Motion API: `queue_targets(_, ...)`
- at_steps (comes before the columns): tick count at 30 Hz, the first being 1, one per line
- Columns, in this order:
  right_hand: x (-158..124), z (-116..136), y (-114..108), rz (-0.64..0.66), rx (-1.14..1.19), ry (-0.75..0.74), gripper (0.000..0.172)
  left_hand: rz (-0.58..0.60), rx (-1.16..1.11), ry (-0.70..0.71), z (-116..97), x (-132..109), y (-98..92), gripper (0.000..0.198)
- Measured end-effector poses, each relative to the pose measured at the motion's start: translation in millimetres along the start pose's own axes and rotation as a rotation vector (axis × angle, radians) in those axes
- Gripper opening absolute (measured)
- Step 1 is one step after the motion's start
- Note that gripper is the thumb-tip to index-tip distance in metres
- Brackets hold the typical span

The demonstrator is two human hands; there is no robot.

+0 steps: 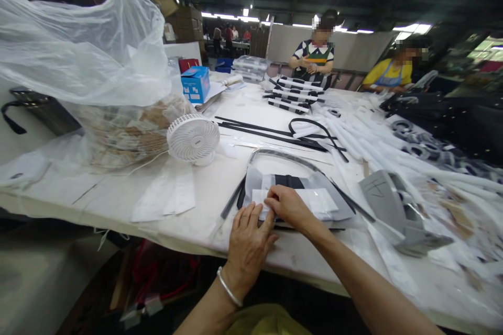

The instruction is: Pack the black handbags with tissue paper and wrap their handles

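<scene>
My left hand (247,243) lies flat, fingers stretched out, on the near edge of a clear plastic packet (314,201) holding grey and black pieces. A silver bangle sits on that wrist. My right hand (288,205) rests on the packet just right of the left, fingers curled and pinching at a white label (320,200) stuck on its front. Thin black strips (231,200) stick out from under the packet at left and right.
A small white fan (193,138) stands left of the packet, beside a big clear bag (86,57). Long black strips (271,131), white rolled tubes (377,154) and a grey holder (387,201) crowd the white table (118,193). Two people work at the far end.
</scene>
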State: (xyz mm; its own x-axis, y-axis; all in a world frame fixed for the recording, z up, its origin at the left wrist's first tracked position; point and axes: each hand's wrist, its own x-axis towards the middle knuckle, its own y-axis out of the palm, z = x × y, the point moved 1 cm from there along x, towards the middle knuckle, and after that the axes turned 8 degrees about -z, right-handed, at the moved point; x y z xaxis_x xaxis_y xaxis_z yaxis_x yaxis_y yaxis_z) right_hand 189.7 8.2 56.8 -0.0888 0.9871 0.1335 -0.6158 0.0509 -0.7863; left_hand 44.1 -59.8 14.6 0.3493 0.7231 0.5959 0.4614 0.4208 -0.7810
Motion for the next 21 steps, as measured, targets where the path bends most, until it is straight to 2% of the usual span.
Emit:
queue_targets(2, -2.2, 1.6, -9.2, -0.031, 0.114, 0.021, 0.013, -0.002, 0.02, 0.002, -0.6, -0.4, 0.3, 0.065)
queue_targets(4, -10.0, -0.1, -27.7, -0.08, 0.229, 0.07, 0.015, 0.005, 0.032, 0.013, -0.7, -0.7, -0.3, 0.065)
queue_targets(7, -33.3, -16.5, -76.1, -0.216, 0.277, 0.192, 0.026, 0.03, 0.045, 0.026, -0.1, 0.1, -1.5, 0.064)
queue_targets(9, -54.4, -40.3, -119.4, -0.352, 0.199, 0.296, 0.031, 0.041, 0.054, 0.03, 0.3, 1.5, -1.9, 0.064)
queue_targets(12, -89.0, -91.0, -185.9, -0.562, -0.028, 0.477, 0.028, 0.045, 0.063, 0.042, 0.6, 3.5, -2.4, 0.062)
queue_targets(15, -120.4, -142.3, -233.6, -0.691, -0.268, 0.654, 0.025, 0.015, 0.09, 0.069, 3.0, 3.4, -1.6, 0.056)
queue_targets(17, -135.4, -170.7, -248.2, -0.687, -0.335, 0.778, 0.021, -0.016, 0.117, 0.114, 6.7, 2.4, 1.3, 0.052)
queue_targets(21, -145.0, -210.1, -242.1, -0.537, 0.021, 0.957, 0.026, -0.055, 0.14, 0.182, 14.4, 0.7, 9.6, 0.047)
